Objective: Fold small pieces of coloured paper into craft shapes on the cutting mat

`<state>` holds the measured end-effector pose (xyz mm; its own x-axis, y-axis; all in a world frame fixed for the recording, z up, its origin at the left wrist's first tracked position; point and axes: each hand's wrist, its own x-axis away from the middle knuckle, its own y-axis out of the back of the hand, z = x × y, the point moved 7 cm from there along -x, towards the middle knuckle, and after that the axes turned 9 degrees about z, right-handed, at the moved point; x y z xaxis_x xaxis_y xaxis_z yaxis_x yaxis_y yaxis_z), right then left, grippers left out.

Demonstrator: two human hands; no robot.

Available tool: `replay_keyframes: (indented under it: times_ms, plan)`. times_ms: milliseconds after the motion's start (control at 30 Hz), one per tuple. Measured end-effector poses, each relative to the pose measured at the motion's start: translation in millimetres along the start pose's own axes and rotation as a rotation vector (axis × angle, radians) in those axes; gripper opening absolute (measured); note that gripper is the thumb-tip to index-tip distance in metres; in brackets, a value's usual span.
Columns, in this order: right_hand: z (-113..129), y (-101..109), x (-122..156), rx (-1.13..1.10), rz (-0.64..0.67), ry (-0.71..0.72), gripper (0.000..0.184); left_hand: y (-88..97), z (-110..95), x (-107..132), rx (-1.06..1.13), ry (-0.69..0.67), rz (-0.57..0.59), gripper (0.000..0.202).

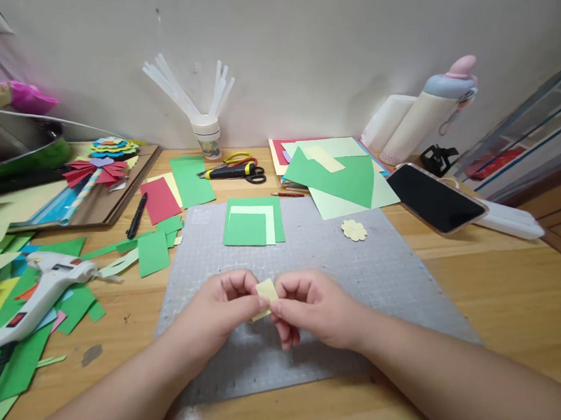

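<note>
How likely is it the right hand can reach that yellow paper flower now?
Probably yes: the paper flower lies uncovered on the grey mat, with nothing visible between it and the right hand. That hand pinches a yellow paper piece, so it may need freeing first.

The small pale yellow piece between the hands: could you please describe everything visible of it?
The small pale yellow piece looks like plain paper, with straight visible edges. The left hand and right hand grip it by their fingertips, tilted above the grey mat. Fingers partly cover it, so its full outline is unclear.
</note>
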<state>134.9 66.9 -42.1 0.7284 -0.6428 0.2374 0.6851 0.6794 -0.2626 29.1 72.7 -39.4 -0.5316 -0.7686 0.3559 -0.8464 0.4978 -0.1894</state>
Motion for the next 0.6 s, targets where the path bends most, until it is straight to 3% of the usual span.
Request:
replay_keyframes:
  times_ms: [100,333,467,600]
  plan:
    - [-1,-1,-1,-0.028,0.011,0.003,0.027,-1.8,-1,0,0.039,-0.014,0.004,0.022]
    - [-2,5,-3,-0.105,-0.109,0.097,0.036,-6.7,-10,-2,-0.009,-0.097,-0.005,0.023]
    - [-2,8,-1,-0.055,-0.157,0.106,0.038,-10.0,-13,-2,-0.014,-0.123,0.031,0.019]
    - [1,10,2,0.027,-0.209,0.101,0.036,-5.9,-12,-1,-0.046,-0.11,-0.01,0.017]
